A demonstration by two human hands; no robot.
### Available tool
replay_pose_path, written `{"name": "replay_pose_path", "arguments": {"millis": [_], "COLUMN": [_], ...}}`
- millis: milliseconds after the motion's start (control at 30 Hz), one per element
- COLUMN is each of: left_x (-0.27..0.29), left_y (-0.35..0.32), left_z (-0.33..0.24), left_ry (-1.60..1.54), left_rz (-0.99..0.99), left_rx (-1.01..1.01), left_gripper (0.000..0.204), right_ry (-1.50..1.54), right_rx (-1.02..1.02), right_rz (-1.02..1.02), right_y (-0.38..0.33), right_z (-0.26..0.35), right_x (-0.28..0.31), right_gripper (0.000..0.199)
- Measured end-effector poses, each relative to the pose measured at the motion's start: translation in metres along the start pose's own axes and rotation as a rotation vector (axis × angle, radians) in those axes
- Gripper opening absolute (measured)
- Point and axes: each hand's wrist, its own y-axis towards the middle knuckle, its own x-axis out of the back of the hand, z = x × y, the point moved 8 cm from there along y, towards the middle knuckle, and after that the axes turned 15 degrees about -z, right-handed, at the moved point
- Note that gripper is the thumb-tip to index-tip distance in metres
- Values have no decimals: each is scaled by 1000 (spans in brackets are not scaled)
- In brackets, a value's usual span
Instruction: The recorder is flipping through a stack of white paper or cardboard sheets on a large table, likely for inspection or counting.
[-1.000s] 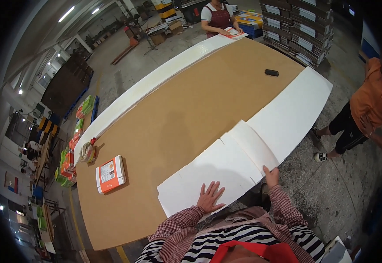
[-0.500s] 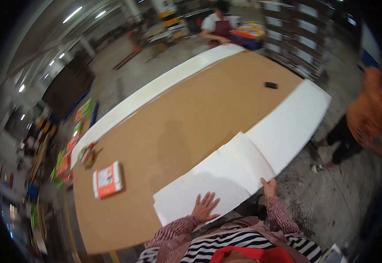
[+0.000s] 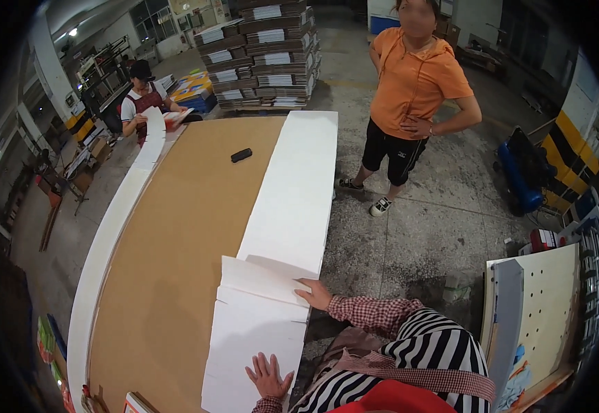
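A white cardboard sheet [image 3: 251,344] with slits in its edges lies along the near right side of the brown table [image 3: 175,227]. My left hand [image 3: 270,377] rests flat on its near part, fingers spread. Beyond a crease, the sheet's far flap [image 3: 261,279] is tilted up and casts a shadow. My right hand [image 3: 315,294] grips this flap at its right edge; the thumb's hold is partly hidden. More white sheets [image 3: 292,186] lie flat beyond the flap.
A dark phone-like object [image 3: 241,155] lies on the table. White sheets [image 3: 107,255] line its left side. A co-worker [image 3: 144,103] handles sheets at the far end; a person in orange [image 3: 416,89] stands right. Stacked cartons [image 3: 265,58] rise behind; a perforated cart [image 3: 540,310] stands right.
My view has swung to the right. My right hand has shifted from the sheet's outer edge to the raised flap. My left hand stays flat on the sheet.
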Motion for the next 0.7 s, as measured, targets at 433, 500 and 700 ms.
{"name": "replay_pose_path", "arguments": {"millis": [433, 500, 700], "left_x": [1, 3, 4], "left_y": [-6, -6, -11], "left_z": [3, 2, 2], "left_ry": [1, -3, 25], "left_rz": [15, 11, -11], "left_rx": [10, 8, -14], "left_gripper": [83, 82, 81], "right_ry": [-14, 204, 28], "right_rx": [200, -356, -261], "right_rz": [-51, 49, 27], "right_y": [-5, 11, 4], "right_z": [8, -40, -18], "right_x": [-1, -11, -1], "right_gripper": [58, 57, 56]}}
